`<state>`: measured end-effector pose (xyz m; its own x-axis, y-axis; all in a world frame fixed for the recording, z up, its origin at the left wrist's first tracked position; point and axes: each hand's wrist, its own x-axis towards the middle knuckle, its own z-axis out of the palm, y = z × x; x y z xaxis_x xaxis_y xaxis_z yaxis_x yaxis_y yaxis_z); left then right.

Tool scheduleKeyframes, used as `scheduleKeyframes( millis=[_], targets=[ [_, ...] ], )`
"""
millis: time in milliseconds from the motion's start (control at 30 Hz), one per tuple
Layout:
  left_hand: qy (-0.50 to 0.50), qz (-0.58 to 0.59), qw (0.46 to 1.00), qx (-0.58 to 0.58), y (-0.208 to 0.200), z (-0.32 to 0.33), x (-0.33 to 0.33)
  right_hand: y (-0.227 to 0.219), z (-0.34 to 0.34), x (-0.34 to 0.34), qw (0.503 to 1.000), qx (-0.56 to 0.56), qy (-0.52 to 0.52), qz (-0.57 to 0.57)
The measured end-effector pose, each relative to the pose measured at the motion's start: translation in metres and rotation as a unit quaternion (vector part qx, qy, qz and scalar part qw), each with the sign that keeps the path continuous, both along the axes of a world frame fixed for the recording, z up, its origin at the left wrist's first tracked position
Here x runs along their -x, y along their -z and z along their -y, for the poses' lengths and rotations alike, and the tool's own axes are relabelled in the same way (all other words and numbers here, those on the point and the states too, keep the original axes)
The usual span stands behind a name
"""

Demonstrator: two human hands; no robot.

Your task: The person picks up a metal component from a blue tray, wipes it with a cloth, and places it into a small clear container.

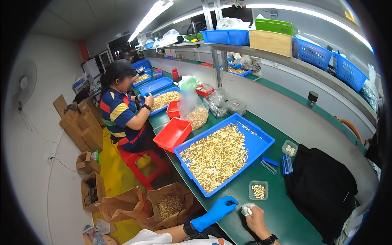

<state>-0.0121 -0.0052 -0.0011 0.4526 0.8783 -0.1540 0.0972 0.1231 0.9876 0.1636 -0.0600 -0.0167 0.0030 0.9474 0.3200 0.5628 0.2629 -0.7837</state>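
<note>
My left hand (pixel 218 211), in a blue glove, is closed with thumb and fingertips together over the green table's near edge. Close beside it on the right, my right hand (pixel 254 220) is curled, white covers on its fingertips. A tiny pale thing seems to lie between the two hands, too small to name. Just beyond them stands a small clear plastic tub (pixel 259 197) with several brass-coloured pieces (pixel 258 191). Further off is a large blue tray (pixel 260 143) heaped with small brass-coloured cylinders (pixel 216 157).
A red bin (pixel 173 134) and a filled clear bag (pixel 197 116) stand past the tray. Black cloth (pixel 322 183) covers the table's right, near a tub of white pieces (pixel 289 148). A co-worker (pixel 126 106) sits at the left; an open paper sack (pixel 169 204) stands below the edge.
</note>
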Motion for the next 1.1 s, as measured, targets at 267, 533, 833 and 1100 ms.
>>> scheduleKeyframes(
  millis=[267, 533, 833, 1100],
  targets=[
    [-0.026, 0.062, 0.998, 0.015, 0.007, -0.002, -0.002, -0.025, 0.0, 0.01, 0.999, -0.029, 0.038, -0.006],
    [-0.039, 0.041, 0.998, 0.035, 0.005, -0.004, -0.001, -0.023, 0.001, 0.009, 0.999, -0.014, 0.026, 0.029],
    [0.039, 0.353, 0.913, 0.2, -0.004, -0.007, -0.003, -0.012, -0.001, 0.0, 0.955, 0.132, 0.071, -0.256],
    [0.075, 0.457, 0.827, 0.318, -0.024, -0.001, -0.008, -0.026, 0.002, -0.003, 0.914, 0.185, -0.031, -0.36]
  ],
)
